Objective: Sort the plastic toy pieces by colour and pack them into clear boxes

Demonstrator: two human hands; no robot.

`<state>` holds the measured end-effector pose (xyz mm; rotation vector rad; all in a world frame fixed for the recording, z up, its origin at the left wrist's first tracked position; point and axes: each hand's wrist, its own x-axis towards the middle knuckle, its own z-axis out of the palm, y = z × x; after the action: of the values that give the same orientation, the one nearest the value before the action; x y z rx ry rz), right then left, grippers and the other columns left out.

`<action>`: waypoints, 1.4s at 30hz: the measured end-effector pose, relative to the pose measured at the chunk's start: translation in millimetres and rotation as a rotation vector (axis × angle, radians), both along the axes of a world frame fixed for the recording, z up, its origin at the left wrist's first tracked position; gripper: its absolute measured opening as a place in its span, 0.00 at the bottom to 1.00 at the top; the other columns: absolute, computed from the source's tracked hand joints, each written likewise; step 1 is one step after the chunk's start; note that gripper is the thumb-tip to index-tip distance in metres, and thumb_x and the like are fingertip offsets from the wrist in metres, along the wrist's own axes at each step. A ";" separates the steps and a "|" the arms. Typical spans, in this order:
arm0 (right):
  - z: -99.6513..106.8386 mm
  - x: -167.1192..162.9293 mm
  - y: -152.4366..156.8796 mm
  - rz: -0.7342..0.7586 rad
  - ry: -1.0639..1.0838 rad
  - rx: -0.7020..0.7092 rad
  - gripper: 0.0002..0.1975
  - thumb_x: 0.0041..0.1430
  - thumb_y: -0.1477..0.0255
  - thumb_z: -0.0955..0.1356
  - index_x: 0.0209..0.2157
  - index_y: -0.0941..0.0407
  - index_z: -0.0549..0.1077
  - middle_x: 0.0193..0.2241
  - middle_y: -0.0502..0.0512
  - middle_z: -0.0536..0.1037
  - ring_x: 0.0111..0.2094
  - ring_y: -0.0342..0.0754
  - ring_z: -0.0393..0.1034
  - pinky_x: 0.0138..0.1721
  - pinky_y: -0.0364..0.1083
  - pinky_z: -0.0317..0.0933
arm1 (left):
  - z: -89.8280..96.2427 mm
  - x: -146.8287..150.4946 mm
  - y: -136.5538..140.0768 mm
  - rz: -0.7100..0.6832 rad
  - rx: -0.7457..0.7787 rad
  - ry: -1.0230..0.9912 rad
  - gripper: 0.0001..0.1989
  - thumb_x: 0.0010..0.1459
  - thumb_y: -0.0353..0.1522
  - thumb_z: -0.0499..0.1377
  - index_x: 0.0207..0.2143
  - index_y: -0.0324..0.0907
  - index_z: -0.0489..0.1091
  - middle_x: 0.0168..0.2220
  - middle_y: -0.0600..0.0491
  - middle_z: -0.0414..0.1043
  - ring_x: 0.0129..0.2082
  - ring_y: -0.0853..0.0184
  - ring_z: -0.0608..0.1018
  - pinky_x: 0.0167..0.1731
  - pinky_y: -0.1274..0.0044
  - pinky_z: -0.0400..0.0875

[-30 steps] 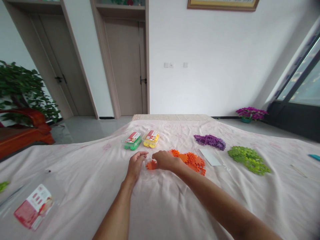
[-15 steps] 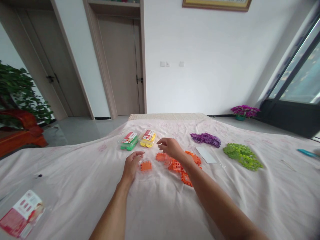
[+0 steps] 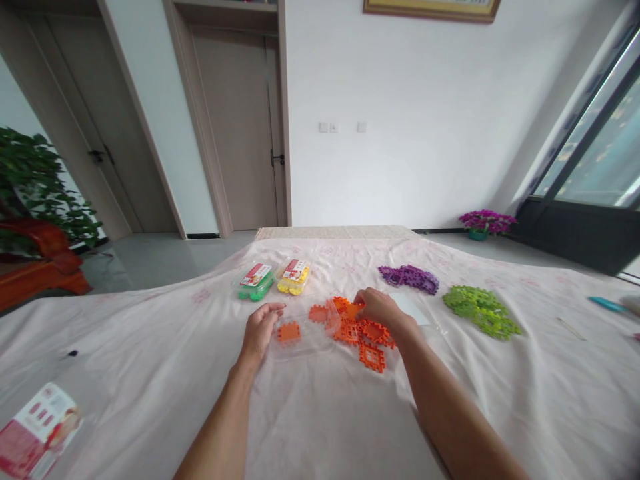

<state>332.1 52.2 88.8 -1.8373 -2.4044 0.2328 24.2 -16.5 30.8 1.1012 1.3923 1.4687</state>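
Note:
My left hand holds the left edge of a clear plastic box, with its fingers curved along the rim. In the box lies an orange toothed square, and a second one shows near its far right corner. My right hand reaches over a loose pile of orange interlocking pieces just right of the box. Its fingertips are closed on an orange interlocking piece; the fingers partly hide it.
Two labelled clear packs, with green pieces and yellow pieces, sit beyond the box. Purple pieces, lime-green pieces and a white card lie to the right. A printed package is at the near left on the cloth.
My right hand has moved right, from above the far side of the box onto the orange pile, and now grips a piece there. My left hand stays at the box's left edge.

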 end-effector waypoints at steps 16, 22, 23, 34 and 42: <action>50.1 -78.7 -21.0 0.294 0.380 -0.015 0.10 0.56 0.72 0.66 0.38 0.54 0.78 0.35 0.50 0.81 0.35 0.45 0.73 0.35 0.40 0.61 | 0.3 1.4 -1.8 0.013 0.006 0.001 0.17 0.46 0.36 0.58 0.39 0.40 0.76 0.38 0.47 0.77 0.38 0.62 0.76 0.35 0.76 0.68; 42.5 -104.7 -23.5 0.483 0.017 -0.103 0.13 0.53 0.75 0.67 0.39 0.50 0.80 0.38 0.49 0.81 0.40 0.47 0.74 0.39 0.41 0.62 | -1.6 1.5 -0.5 0.004 0.012 0.005 0.17 0.47 0.36 0.58 0.39 0.41 0.76 0.38 0.48 0.77 0.39 0.62 0.76 0.33 0.76 0.67; 39.7 -105.8 -22.7 0.495 -0.029 -0.084 0.14 0.52 0.76 0.68 0.40 0.49 0.80 0.39 0.49 0.81 0.41 0.48 0.74 0.40 0.42 0.62 | -2.1 1.4 -0.3 0.000 0.011 0.007 0.17 0.47 0.36 0.58 0.40 0.41 0.76 0.38 0.48 0.77 0.39 0.62 0.76 0.33 0.76 0.67; 30.3 -115.3 -22.7 0.616 -0.181 -0.091 0.14 0.54 0.77 0.67 0.40 0.49 0.80 0.39 0.52 0.81 0.40 0.48 0.75 0.37 0.42 0.64 | 3.4 3.8 -4.6 -0.029 0.014 -0.046 0.22 0.46 0.40 0.60 0.43 0.40 0.75 0.43 0.46 0.75 0.35 0.64 0.76 0.33 0.75 0.69; 32.9 -117.5 -27.9 0.737 -0.177 -0.078 0.17 0.56 0.75 0.69 0.45 0.45 0.78 0.44 0.50 0.79 0.46 0.49 0.73 0.43 0.42 0.64 | 3.1 3.2 -2.9 -0.025 0.043 -0.032 0.18 0.47 0.36 0.59 0.41 0.40 0.75 0.45 0.46 0.75 0.42 0.62 0.76 0.35 0.77 0.69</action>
<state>214.7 24.3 121.8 -0.9375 -3.1359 0.2237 27.4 -19.4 33.9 1.1131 1.3261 1.4980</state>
